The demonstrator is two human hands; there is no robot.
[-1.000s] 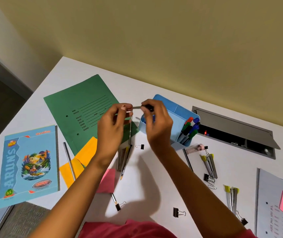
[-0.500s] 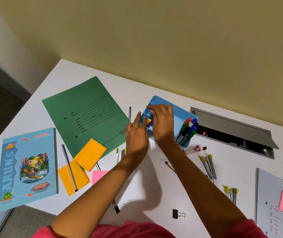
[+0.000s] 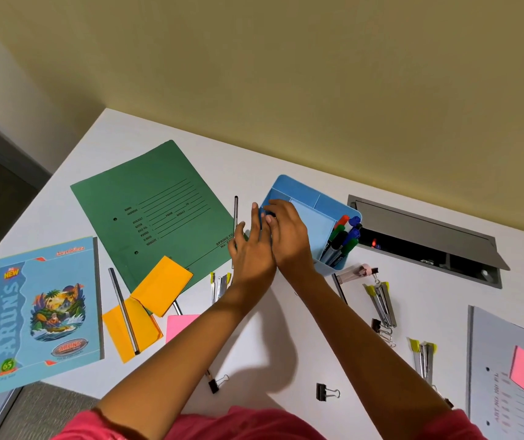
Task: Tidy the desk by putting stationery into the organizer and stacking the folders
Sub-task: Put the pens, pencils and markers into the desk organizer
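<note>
A white desk (image 3: 73, 214) seen from above, scattered with stationery. A green folder (image 3: 159, 223) lies flat at the left and a grey folder (image 3: 489, 360) at the far right edge, well apart and not yet stacked. Between them, near the wall, stands the blue organizer (image 3: 305, 195), with markers (image 3: 344, 238) upright in its right compartment. A second ago both hands were raised above the desk, working on a small dark thing between them; now they have come down to the organizer's left end. The right hand (image 3: 290, 239) reaches over the near left compartment with its fingers curled downward. The small dark thing (image 3: 271, 214) shows at its fingertips, over that compartment, and whether it is pinched or already let go cannot be told. The left hand (image 3: 251, 252) lies just beside it, fingers (image 3: 255, 214) straight and pressed together against the organizer's outer side. A thin pen (image 3: 236, 211) lies along the green folder's edge behind the left thumb. This looks like one item being dropped in. Much is still loose: orange sticky notes (image 3: 160, 284), fasteners, and a binder clip (image 3: 327, 392).
</note>
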